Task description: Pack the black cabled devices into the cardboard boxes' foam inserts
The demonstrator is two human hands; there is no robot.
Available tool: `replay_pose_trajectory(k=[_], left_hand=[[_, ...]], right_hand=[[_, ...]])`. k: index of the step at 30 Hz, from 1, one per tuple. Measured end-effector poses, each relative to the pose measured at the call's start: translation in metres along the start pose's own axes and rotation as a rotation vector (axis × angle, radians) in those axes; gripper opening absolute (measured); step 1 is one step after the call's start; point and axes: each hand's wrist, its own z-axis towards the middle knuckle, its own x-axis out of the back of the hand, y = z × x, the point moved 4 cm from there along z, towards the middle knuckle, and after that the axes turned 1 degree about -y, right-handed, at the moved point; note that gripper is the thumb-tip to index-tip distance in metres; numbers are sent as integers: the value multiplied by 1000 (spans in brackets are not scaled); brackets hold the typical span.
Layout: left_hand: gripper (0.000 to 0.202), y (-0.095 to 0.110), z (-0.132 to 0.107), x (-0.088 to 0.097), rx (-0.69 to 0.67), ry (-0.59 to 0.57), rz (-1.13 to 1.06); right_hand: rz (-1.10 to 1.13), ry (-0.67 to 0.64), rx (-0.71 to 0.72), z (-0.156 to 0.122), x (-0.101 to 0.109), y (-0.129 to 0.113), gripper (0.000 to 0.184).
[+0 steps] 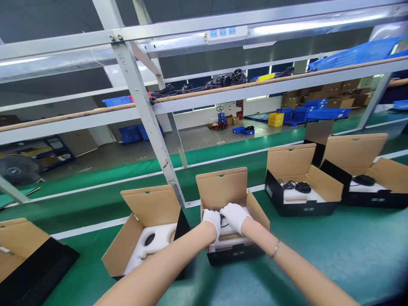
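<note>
Both my hands, in white gloves, are inside an open black cardboard box (pixel 236 255) with a brown lining and its lid raised at the back. My left hand (pixel 213 220) has its fingers bent and closed at the box's left part. Close beside it, my right hand (pixel 235 216) pinches from the right. Between the two hands runs a short stretch of black cable (pixel 225 222), which both sets of fingers seem to grip; the fingertips are partly hidden. Beneath them lies a white foam insert (pixel 228 230).
Left of it stands an open box with a cut-out foam insert (pixel 159 238); another box (pixel 35 263) is farther left. To the right, two open boxes hold a black round device with cable (pixel 302 187) and a black device (pixel 364 180). A metal post (pixel 149 123) rises behind the green bench (pixel 318 255).
</note>
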Motion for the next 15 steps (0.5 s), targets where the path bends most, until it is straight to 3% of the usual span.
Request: replay_pose_trajectory(k=[3, 7, 10, 12, 15], left_hand=[[44, -9, -8, 14, -6, 76, -7], [30, -18, -38, 35, -20, 297, -13], [27, -22, -71, 43, -18, 456, -72], [30, -26, -96, 36, 15, 566, -150], [43, -32, -140, -1, 59, 842, -294]], right_hand=[[17, 55, -26, -23, 19, 0, 16], [74, 157, -143, -84, 32, -8, 22], [149, 167, -276, -122, 4, -15, 43], [155, 92, -357, -130, -24, -14, 53], [185, 13, -423, -113, -50, 4, 29]])
